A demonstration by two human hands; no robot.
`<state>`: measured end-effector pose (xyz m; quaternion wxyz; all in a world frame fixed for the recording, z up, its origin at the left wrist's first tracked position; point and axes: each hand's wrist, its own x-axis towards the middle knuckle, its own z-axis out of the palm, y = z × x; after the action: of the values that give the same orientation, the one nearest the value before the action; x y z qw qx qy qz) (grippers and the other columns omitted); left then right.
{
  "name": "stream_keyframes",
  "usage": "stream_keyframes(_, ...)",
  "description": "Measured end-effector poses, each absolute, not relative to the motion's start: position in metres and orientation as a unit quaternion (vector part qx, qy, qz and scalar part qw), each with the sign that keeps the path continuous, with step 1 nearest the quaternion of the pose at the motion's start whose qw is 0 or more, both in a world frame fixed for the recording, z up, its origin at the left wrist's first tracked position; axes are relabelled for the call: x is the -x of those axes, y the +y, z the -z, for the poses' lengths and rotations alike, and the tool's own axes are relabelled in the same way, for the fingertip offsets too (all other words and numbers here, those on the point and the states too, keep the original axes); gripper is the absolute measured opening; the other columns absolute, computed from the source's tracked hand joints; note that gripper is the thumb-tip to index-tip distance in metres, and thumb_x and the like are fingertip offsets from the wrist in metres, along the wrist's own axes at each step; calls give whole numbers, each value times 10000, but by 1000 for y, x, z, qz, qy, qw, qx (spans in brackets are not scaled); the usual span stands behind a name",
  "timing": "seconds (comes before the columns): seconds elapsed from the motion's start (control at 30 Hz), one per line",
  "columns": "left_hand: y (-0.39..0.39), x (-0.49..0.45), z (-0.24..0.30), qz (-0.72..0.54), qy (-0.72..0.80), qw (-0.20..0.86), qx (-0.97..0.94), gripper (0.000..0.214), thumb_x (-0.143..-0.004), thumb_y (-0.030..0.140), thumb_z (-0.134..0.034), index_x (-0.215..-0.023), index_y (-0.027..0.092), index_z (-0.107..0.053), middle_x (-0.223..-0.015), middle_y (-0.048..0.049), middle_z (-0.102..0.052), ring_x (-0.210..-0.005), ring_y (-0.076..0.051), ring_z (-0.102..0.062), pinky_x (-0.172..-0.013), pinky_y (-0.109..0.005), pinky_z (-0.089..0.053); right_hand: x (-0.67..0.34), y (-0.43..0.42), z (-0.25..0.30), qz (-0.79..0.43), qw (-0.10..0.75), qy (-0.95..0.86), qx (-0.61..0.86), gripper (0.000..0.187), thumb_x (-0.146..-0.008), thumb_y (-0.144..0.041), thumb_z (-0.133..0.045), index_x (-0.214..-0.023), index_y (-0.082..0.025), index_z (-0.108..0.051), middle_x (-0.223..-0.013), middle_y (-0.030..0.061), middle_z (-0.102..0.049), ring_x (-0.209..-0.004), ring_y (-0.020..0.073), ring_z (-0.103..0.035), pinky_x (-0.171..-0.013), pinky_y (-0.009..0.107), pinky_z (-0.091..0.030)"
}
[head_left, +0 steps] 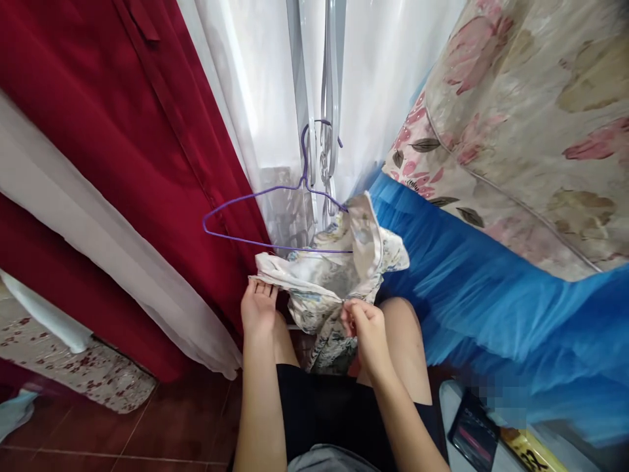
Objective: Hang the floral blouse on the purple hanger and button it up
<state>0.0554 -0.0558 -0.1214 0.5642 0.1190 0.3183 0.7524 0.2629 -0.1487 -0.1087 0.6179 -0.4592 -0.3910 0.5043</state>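
A white floral-print garment hangs half over a purple wire hanger, whose hook is caught on a metal window grille. My left hand grips the garment's left edge from below. My right hand pinches the fabric near its lower middle. The right side of the hanger is hidden under the cloth, while its left side is bare. My knees and black shorts are below the hands.
A dark red curtain and a sheer white curtain hang at left and centre. A floral mattress with a blue frilled skirt stands close on the right. A dark object lies on the red tiled floor.
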Motion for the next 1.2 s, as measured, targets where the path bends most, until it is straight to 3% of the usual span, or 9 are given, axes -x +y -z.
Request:
stream_keyframes(0.17,-96,-96,125,-717,306,588,-216,203,-856,359,-739,-873,192,-626,-1028,-69,-701,-1021,-204,-666,-906,-345,-522,-304,-165,154,-461,563,-421,541,367,-894,-387,-633,-591,-193,-557,-506,-35,-455,-510,131,-397,-520,271,-306)
stream_keyframes(0.27,-122,-121,104,-645,325,558,-408,258,-871,427,-738,-878,179,-668,-959,-69,-672,-919,-201,-644,-816,-304,-520,-309,-171,148,-431,501,-529,532,263,-781,-382,-808,-916,-187,-693,-824,24,-651,-766,201,-588,-698,305,-474)
stream_keyframes(0.37,-145,-145,78,-553,328,498,-582,219,-941,373,-677,-893,168,-741,-912,-73,-648,-870,-198,-627,-789,-300,-509,-298,-180,123,-456,458,-609,460,518,-751,-333,-850,-1226,-233,-669,-1142,68,-679,-1077,278,-625,-931,384,-515)
stream_keyframes(0.5,-160,-156,62,-504,332,405,-687,245,-965,371,-645,-1110,221,-773,-1073,-106,-666,-1049,-257,-634,-953,-376,-507,-285,-199,95,-547,468,-556,416,247,-967,-383,-612,-1145,-230,-691,-1077,67,-697,-1056,255,-643,-942,369,-532)
stream_keyframes(0.63,-166,-140,93,-405,293,501,-706,497,-999,519,-541,-1397,234,-626,-1314,-144,-651,-1270,-309,-582,-1117,-450,-436,-301,-212,93,-613,486,-456,424,264,-879,-434,-718,-1020,-216,-673,-933,45,-684,-871,211,-623,-808,310,-546)
stream_keyframes(0.77,-177,-121,138,-282,291,594,-695,501,-942,597,-596,-1188,183,-732,-1085,-123,-749,-1053,-296,-690,-901,-382,-554,-338,-211,89,-645,427,-489,402,252,-794,-401,-787,-817,-179,-670,-729,18,-626,-648,156,-530,-607,262,-476)
stream_keyframes(0.93,-166,-101,147,-185,290,466,-815,295,-790,467,-790,-726,195,-696,-684,-14,-642,-686,-183,-604,-731,-284,-513,-389,-211,48,-601,297,-633,388,259,-809,-359,-758,-641,-177,-682,-565,13,-564,-510,128,-448,-481,253,-383)
stream_keyframes(1.07,-144,-83,126,-245,329,370,-834,354,-786,435,-794,-567,229,-607,-547,15,-545,-619,-173,-562,-831,-306,-523,-430,-195,5,-527,385,-614,444,199,-686,-315,-855,-632,-153,-752,-565,85,-645,-494,169,-571,-468,286,-422)
stream_keyframes(1.2,-139,-69,90,-352,376,303,-801,360,-696,489,-856,-594,225,-632,-593,2,-586,-643,-185,-578,-701,-275,-508,-450,-140,-25,-447,500,-571,473,103,-625,-162,-798,-601,-79,-742,-600,66,-695,-536,130,-610,-519,301,-368)
